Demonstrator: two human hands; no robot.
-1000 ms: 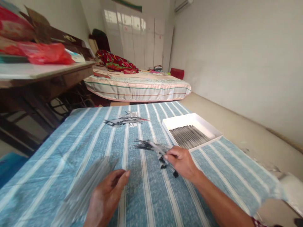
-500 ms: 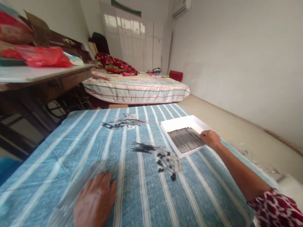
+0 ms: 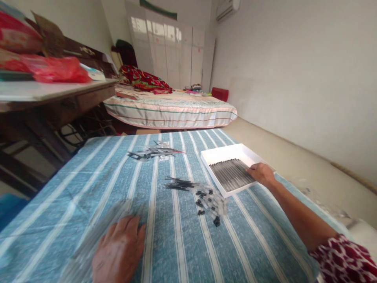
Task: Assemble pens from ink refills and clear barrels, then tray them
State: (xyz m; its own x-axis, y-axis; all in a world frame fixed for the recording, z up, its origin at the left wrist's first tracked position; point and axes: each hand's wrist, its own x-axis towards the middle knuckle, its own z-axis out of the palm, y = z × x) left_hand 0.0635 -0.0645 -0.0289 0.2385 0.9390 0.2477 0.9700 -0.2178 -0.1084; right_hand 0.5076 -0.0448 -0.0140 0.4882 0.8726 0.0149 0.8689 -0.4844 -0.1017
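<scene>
Toward the left edge of the cloth-covered table [image 3: 165, 239], a blurred bundle of grey translucent tubes [image 3: 88, 239] lay slantwise. The left hand [image 3: 118, 247] rested palm down over the bundle's right side, fingers slightly bent; I could not tell whether they gripped any tube. Near the far edge lay a loose pile of mixed dark and clear pieces [image 3: 154, 152]. Around the table's middle was a bunch of thin black rods [image 3: 181, 184], and just right of it a scatter of clear pieces with black ends [image 3: 209, 199], beside the near corner of an open white box [image 3: 222, 154]. The box sat by the table's right edge, a row of dark slender sticks [image 3: 231, 175] inside. The right hand [image 3: 260, 173] reached in at the row's right end, thumb and fingers drawn close; I could not tell whether they held a stick.
</scene>
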